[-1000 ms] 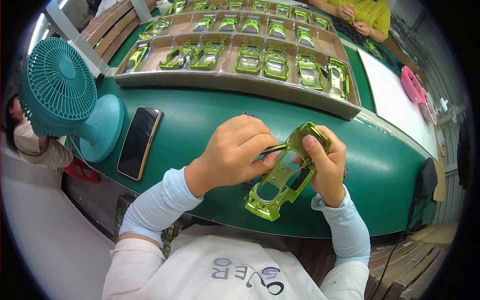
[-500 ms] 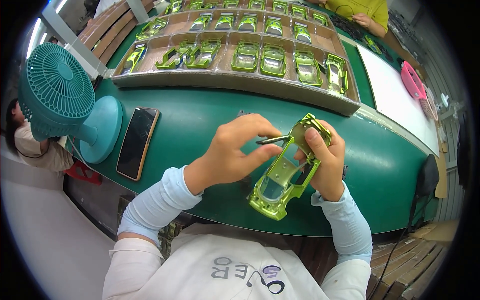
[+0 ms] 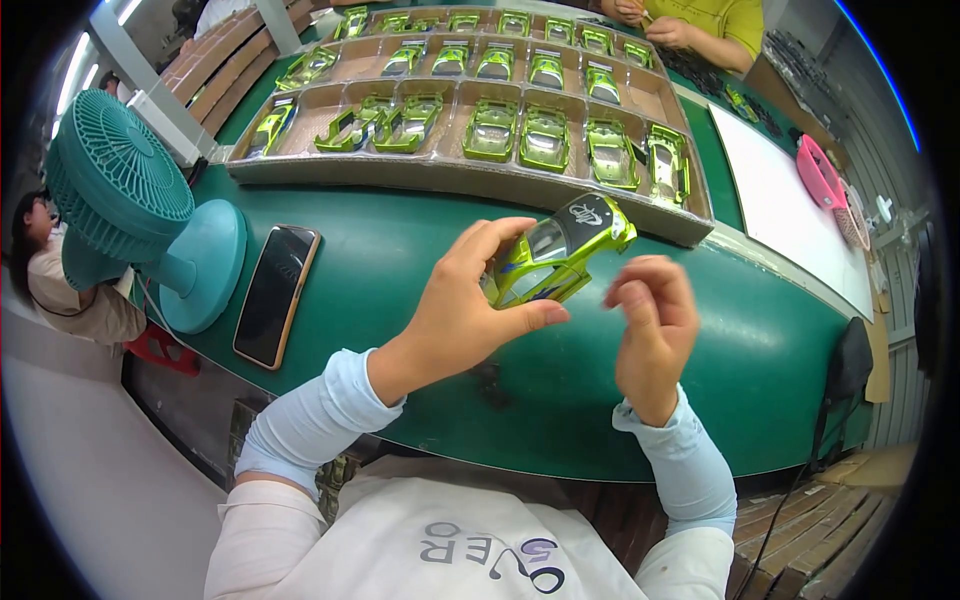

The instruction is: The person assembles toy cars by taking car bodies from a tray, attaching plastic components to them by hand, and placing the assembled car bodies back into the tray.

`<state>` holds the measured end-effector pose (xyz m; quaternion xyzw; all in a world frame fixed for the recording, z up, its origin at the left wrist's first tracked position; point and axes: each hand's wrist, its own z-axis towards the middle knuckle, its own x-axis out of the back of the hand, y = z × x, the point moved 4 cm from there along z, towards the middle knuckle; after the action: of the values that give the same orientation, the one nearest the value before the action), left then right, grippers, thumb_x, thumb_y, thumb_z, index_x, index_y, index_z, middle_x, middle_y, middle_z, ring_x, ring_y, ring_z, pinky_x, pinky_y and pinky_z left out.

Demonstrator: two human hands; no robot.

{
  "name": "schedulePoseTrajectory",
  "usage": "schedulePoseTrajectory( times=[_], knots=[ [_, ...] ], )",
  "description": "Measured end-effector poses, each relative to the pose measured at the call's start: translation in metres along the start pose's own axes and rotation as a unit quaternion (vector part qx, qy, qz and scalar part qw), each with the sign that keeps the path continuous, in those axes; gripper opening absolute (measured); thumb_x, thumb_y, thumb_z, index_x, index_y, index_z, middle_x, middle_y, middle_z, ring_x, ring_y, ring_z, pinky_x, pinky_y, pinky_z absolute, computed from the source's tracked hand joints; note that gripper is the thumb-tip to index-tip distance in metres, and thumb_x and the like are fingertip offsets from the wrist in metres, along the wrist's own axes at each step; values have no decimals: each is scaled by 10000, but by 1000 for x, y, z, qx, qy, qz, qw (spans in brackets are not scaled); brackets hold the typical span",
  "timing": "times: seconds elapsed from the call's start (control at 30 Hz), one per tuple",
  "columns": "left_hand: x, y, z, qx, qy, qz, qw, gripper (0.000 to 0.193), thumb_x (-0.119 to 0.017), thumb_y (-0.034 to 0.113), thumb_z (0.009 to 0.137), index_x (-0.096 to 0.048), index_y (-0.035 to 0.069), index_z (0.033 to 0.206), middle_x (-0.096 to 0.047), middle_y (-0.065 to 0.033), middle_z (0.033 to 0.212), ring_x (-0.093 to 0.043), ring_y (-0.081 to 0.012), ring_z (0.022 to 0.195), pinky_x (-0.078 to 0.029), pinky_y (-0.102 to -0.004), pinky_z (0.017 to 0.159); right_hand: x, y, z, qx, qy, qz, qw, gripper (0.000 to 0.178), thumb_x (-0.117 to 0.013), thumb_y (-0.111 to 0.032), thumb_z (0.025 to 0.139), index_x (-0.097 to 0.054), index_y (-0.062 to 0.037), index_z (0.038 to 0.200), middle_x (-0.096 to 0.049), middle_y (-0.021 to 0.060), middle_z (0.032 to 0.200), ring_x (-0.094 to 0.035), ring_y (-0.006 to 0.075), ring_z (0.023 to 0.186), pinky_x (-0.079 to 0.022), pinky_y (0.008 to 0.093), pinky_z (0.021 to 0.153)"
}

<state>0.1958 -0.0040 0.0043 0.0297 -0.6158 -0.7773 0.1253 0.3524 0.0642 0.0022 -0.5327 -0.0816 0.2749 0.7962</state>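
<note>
My left hand (image 3: 478, 290) grips a toy car body shell (image 3: 565, 245), bright green with a black hood and a clear windshield. The shell is tilted above the green table, its outer side showing and one end pointing to the far right. To its right, and apart from it, is my right hand (image 3: 655, 335), its fingers curled in toward the thumb. Whether anything small lies inside those fingers is hidden. Beyond my hands stands a shallow cardboard tray (image 3: 440, 177) with several green car shells in its compartments, some upright and some turned over.
A teal desk fan (image 3: 135, 190) and a dark phone (image 3: 277, 297) are on the left of the table. A white board (image 3: 790, 205) and a pink basket (image 3: 820, 172) lie at the right. Across the table sits a person in a yellow top (image 3: 715, 30), hands together.
The shell has turned over from its hollow side to its outer side and passed from my right hand into my left. My right hand has come away. The thin dark rod in my left fingers no longer shows.
</note>
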Motion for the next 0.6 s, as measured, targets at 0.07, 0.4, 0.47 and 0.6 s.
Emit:
schedulePoseTrajectory(
  times=[0.07, 0.4, 0.47, 0.6],
  knots=[
    [1, 15, -2, -112, 62, 191, 973, 611, -767, 194, 601, -465, 7, 1098, -504, -142, 967, -508, -289, 889, -420, -356, 771, -16, 8, -8, -116, -66, 88, 987, 208, -537, -96, 835, -521, 25, 1003, -556, 70, 930, -529, 119, 791, -433, 247, 688],
    [-4, 22, -10, -249, 90, 348, 899, 664, -761, 173, 568, -447, 7, 1129, -482, -142, 992, -489, -316, 881, -410, -392, 761, -18, 22, -10, -213, -120, 162, 956, 240, -496, -134, 861, -538, 39, 1022, -583, 97, 975, -566, 161, 774, -450, 286, 692],
    [-4, 22, -11, -240, 88, 339, 905, 659, -760, 185, 572, -456, 3, 1128, -487, -142, 1009, -498, -291, 894, -418, -366, 762, -18, 23, -8, -209, -107, 170, 957, 232, -489, -130, 863, -538, 35, 1019, -583, 90, 967, -558, 155, 782, -443, 285, 704],
    [-5, 17, -10, -116, 18, 165, 979, 551, -687, 251, 700, -454, 1, 1132, -492, -123, 1032, -509, -209, 902, -420, -308, 759, -14, 26, -3, -220, -66, 264, 937, 252, -460, -181, 886, -517, 3, 1048, -578, 75, 952, -533, 133, 785, -422, 278, 727]
  ],
)
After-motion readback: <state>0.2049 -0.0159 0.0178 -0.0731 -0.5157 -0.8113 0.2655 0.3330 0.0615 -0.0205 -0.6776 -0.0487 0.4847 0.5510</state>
